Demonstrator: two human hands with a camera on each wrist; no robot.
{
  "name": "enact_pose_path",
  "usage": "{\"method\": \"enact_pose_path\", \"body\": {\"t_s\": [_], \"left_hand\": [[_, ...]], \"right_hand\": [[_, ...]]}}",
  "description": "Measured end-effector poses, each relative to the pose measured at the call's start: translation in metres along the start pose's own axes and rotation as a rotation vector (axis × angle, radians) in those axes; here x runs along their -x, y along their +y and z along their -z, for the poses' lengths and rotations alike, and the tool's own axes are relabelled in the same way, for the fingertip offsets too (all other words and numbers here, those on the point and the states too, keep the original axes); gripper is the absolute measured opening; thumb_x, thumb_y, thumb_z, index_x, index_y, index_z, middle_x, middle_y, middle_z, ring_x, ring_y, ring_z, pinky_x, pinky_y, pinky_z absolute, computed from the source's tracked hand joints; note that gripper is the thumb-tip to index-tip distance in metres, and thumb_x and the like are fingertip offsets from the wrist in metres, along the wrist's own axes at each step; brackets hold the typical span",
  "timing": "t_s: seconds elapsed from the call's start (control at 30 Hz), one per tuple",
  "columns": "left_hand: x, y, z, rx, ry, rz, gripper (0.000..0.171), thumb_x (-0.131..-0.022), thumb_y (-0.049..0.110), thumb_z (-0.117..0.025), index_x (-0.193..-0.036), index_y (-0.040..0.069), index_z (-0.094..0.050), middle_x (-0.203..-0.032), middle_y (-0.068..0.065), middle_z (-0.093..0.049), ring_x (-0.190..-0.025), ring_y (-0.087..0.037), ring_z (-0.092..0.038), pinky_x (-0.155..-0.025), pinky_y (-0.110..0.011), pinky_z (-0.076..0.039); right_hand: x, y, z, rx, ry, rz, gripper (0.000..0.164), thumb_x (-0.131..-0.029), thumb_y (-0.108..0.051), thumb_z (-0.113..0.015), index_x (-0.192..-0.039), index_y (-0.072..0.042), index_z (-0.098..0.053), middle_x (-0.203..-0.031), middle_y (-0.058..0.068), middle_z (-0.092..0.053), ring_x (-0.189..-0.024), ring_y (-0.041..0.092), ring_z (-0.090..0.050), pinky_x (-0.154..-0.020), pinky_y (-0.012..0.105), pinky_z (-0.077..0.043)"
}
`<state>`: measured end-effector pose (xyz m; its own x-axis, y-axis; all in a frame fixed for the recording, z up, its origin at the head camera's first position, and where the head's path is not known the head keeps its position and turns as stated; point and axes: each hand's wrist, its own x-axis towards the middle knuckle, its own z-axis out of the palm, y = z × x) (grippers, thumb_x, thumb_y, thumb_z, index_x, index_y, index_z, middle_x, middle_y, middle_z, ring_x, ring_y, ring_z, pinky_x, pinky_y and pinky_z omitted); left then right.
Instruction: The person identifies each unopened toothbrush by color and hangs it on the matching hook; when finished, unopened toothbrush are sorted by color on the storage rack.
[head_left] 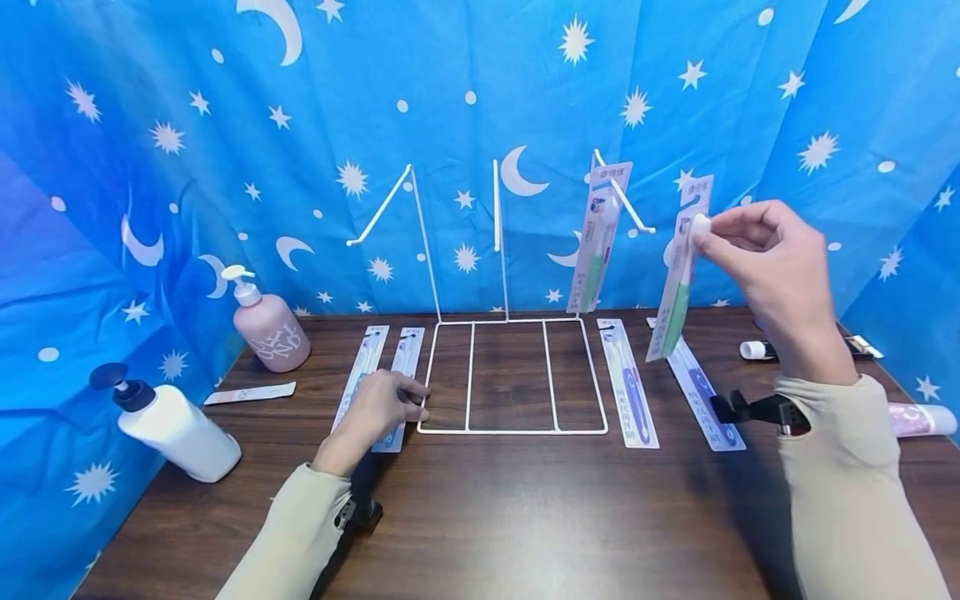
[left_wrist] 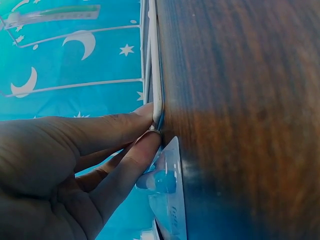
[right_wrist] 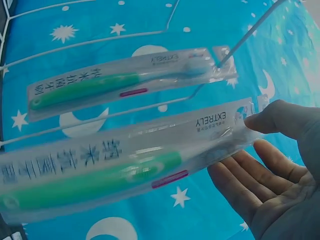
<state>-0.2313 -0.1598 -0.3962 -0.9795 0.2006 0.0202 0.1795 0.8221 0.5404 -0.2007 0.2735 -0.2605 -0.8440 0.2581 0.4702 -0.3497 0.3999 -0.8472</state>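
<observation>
My right hand pinches a packaged green toothbrush near its top and holds it up in the air, right of the white wire rack. Another packaged green toothbrush hangs on the rack's right hook, also seen in the right wrist view. At the rack's front left corner, my left hand pinches the base wire between thumb and finger. Two packaged blue toothbrushes lie under and beside that hand, partly covered by it. The rack's left hook and middle hook carry nothing.
Two packaged purple toothbrushes lie right of the rack. At the left stand a pink pump bottle and a white one, near a slim packet. A black tube and a pink tube lie far right.
</observation>
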Motion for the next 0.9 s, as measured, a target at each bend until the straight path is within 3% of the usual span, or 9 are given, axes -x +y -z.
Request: {"method": "enact_pose_path", "body": {"t_s": [0.2,0.43,0.67,0.9], "left_hand": [[0.001,0.001,0.000,0.008,0.009,-0.010,0.025,-0.073,0.007,-0.084,-0.097,0.008,-0.077,-0.074,0.002,-0.065,-0.068,-0.013,-0.057,-0.062,-0.029,-0.046],[0.001,0.001,-0.001,0.014,0.009,-0.007,0.025,-0.073,0.007,-0.084,-0.097,0.009,-0.077,-0.074,0.002,-0.066,-0.068,-0.013,-0.057,-0.063,-0.029,-0.046],[-0.002,0.000,-0.003,0.010,0.010,-0.022,0.025,-0.073,0.007,-0.084,-0.097,0.009,-0.077,-0.075,0.003,-0.065,-0.068,-0.013,-0.057,-0.063,-0.029,-0.046],[0.000,-0.003,-0.001,-0.008,0.015,-0.054,0.025,-0.072,0.008,-0.084,-0.096,0.007,-0.077,-0.074,0.003,-0.066,-0.067,-0.010,-0.057,-0.061,-0.028,-0.047]], "right_hand": [[0.008,-0.019,0.004,-0.032,-0.016,0.046,0.047,-0.085,-0.014,-0.075,-0.130,-0.012,-0.060,-0.109,0.000,-0.068,-0.100,0.007,-0.065,-0.082,0.015,-0.047],[0.025,-0.043,0.009,-0.164,-0.053,0.059,0.044,-0.083,-0.006,-0.076,-0.125,-0.005,-0.064,-0.107,0.007,-0.068,-0.097,0.014,-0.066,-0.078,0.014,-0.048],[0.038,-0.056,0.007,0.018,-0.092,0.067,0.044,-0.085,-0.013,-0.075,-0.128,-0.011,-0.063,-0.110,0.001,-0.068,-0.099,0.010,-0.065,-0.079,0.014,-0.047],[0.050,-0.063,0.007,0.076,-0.147,0.086,0.043,-0.085,-0.013,-0.076,-0.126,-0.011,-0.064,-0.109,-0.001,-0.070,-0.096,0.009,-0.066,-0.074,0.013,-0.048]]}}
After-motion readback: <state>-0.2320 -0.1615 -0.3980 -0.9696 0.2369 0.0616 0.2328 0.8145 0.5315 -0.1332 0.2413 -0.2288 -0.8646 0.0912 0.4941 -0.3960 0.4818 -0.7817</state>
